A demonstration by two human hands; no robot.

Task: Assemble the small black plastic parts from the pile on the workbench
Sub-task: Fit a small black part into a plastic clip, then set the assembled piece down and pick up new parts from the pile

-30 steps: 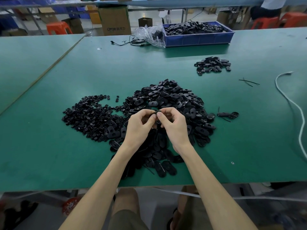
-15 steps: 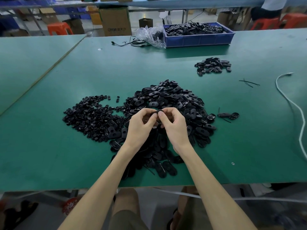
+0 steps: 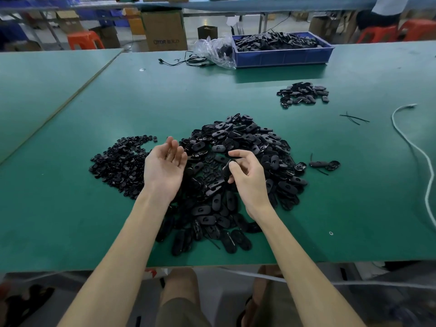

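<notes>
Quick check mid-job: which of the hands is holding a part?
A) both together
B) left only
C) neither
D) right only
D: the right hand pinches a black part between thumb and fingers, while the left hand is open, palm up, with nothing in it.

Blue bin point(image 3: 283, 58) at the far edge, crumpled clear bag point(image 3: 217, 51) just beside it, white cord point(image 3: 404, 106) snaking down the right, cardboard box point(image 3: 165, 29) beyond
</notes>
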